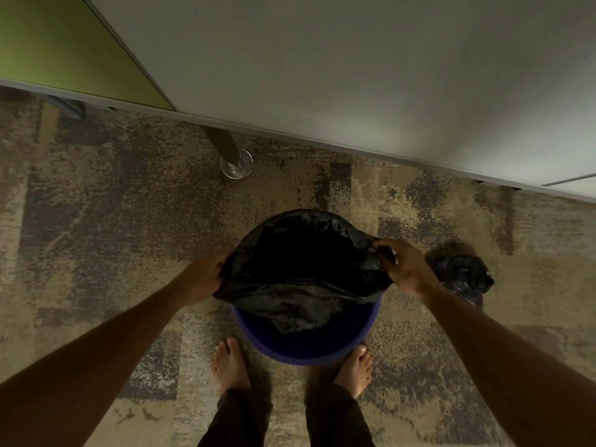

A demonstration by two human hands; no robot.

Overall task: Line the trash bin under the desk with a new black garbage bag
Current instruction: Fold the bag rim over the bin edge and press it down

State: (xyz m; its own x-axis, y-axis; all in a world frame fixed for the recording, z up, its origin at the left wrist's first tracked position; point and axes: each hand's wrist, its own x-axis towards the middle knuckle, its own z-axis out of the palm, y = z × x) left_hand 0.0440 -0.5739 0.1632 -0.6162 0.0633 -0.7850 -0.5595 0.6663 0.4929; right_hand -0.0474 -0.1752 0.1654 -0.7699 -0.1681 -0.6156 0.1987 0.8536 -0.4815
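Note:
A round blue trash bin (306, 351) stands on the carpet between my bare feet. A black garbage bag (303, 269) is spread open over its mouth. The far part of the bag covers the bin's far rim, while the near edge hangs loose inside, leaving the near blue rim bare. My left hand (206, 279) grips the bag's left edge. My right hand (404, 269) pinches the bag's right edge. Both hands hold the bag stretched wide.
A crumpled dark bag (464, 274) lies on the carpet just right of the bin. The grey desk top (354, 75) spans the upper view, with a metal leg and round foot (236, 162) beyond the bin. A green panel (64, 50) is at upper left.

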